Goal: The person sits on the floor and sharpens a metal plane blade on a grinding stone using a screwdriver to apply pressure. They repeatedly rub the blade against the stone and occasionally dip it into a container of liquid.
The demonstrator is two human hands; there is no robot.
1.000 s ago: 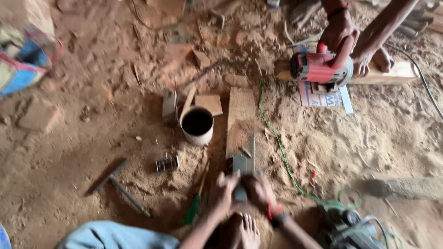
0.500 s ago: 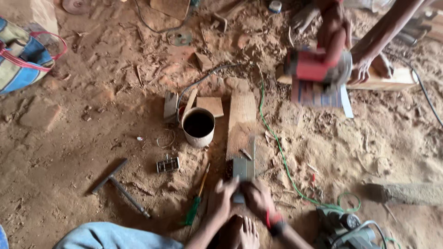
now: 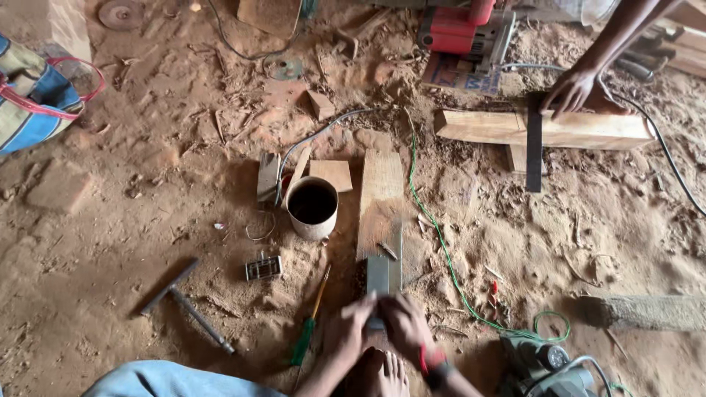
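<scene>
Grey metal bar (image 3: 379,276) lies on a plank (image 3: 381,198) on the sandy floor (image 3: 110,242); our left hand (image 3: 349,331) and right hand (image 3: 404,327) pinch its near end, fingers closed on it, beside a white tin (image 3: 312,211) and a striped bag (image 3: 33,103)

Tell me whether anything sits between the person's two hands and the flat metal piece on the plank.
Nothing visible does. The left hand and right hand are already on the near end of the flat metal piece, which lies on the wooden plank. A small dark bit rests beside the piece's far end, away from the hands.
</scene>
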